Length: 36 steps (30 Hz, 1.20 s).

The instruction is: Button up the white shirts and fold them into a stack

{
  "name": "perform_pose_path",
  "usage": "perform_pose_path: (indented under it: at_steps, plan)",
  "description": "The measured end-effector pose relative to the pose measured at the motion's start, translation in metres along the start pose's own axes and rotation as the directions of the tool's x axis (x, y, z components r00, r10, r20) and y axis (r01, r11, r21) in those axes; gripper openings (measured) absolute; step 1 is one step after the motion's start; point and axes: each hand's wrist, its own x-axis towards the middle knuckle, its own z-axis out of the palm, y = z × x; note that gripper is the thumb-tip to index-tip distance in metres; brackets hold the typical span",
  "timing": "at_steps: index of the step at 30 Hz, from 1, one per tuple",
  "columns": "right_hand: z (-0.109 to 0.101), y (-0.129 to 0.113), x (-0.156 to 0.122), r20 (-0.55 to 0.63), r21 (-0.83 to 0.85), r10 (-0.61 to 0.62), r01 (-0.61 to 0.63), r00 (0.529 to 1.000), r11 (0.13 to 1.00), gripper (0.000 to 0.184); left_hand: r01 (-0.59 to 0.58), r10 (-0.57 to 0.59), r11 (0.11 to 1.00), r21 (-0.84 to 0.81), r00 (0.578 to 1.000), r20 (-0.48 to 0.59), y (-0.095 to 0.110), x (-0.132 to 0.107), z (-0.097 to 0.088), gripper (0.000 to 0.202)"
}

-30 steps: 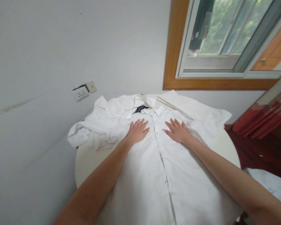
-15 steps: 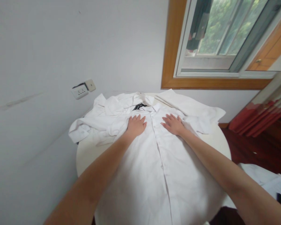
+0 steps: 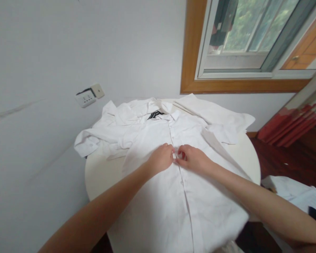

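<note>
A white button-up shirt lies face up, collar away from me, over a round cream table. Both hands meet at its front button placket, around mid-chest. My left hand is closed, its fingertips pinching the placket edge. Close beside it, my right hand has thumb and fingers curled in a pinch on the same strip of cloth. The button there is mostly hidden by the fingers; another button shows lower down the placket. The shirt's sleeves are folded out to the sides near the top.
More white cloth lies folded at the table's back right, and a rumpled white garment at the back left. The wall with a socket stands behind. White clothing is piled low at the right, below a red curtain.
Both hands have left their flat, spread positions on the shirt's upper chest. They have come toward me and together at the placket, closing their fingers on it.
</note>
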Motion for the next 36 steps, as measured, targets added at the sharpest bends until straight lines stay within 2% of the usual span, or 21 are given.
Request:
perform_pose_path:
  at_steps: [4,9,15,24,33,36]
  plan:
    - [0.011,-0.003,0.0,-0.066,-0.089,0.094,-0.1,0.993,0.991,0.029,-0.042,0.033,0.995,-0.094,0.995,-0.094,-0.005,0.002,0.009,0.022]
    - [0.006,0.0,-0.001,-0.078,-0.064,0.039,-0.044,0.996,0.997,0.012,-0.129,0.11,0.979,-0.158,0.986,-0.124,-0.011,-0.003,0.01,0.016]
    - [-0.001,0.016,0.003,-0.007,0.179,0.006,-0.004,1.0,0.984,0.014,-0.11,0.085,0.978,-0.176,0.986,-0.146,-0.006,-0.005,0.01,0.011]
    - [-0.008,0.027,0.006,0.192,0.46,0.051,-0.136,0.98,0.877,0.021,-0.097,0.083,0.988,-0.123,0.99,-0.117,0.001,-0.005,0.009,0.007]
    - [-0.005,0.028,0.01,0.23,0.607,0.041,-0.176,0.972,0.775,0.016,-0.149,0.143,0.987,-0.062,0.985,-0.095,0.0,-0.004,0.006,0.014]
    - [-0.005,0.025,0.011,0.241,0.617,0.06,-0.201,0.969,0.761,0.015,-0.165,0.155,0.981,-0.107,0.983,-0.094,-0.002,-0.003,0.007,0.016]
